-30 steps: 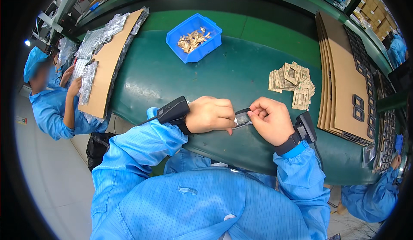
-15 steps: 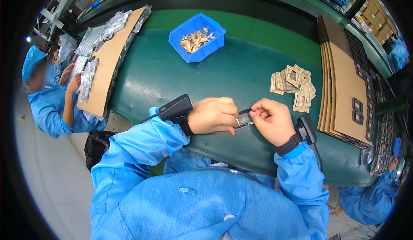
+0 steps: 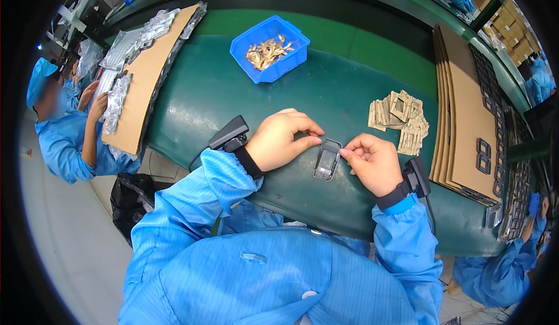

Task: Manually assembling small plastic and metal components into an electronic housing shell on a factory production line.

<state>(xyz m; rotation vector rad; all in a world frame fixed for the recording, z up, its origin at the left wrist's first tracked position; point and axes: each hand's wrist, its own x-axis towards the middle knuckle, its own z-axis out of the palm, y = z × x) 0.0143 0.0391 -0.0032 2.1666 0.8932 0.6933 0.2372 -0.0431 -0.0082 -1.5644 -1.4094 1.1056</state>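
A small dark rectangular plastic frame (image 3: 327, 160) with a clear window sits over the green table in front of me. My right hand (image 3: 374, 163) pinches its right edge between thumb and fingertips. Just left of the frame, my left hand (image 3: 285, 140) holds nothing; its thumb and fingers are apart, tips close to the frame's upper left corner. Whether the left thumb touches the frame I cannot tell. Past my right hand lies a loose pile of tan adhesive gaskets (image 3: 399, 118), several with cut-out centres.
A blue bin (image 3: 301, 54) of curled tan strips stands on the green table (image 3: 198, 92). Cardboard sheets (image 3: 463, 109) with black frames stack at the right. A cardboard sheet (image 3: 154, 69) with bagged parts lies left, beside a co-worker (image 3: 81, 133). A black bag (image 3: 131, 200) hangs below.
My left hand has let go of the frame and drawn back up and left, its fingers spreading. The frame has turned from tilted to upright lengthwise, its window now showing.
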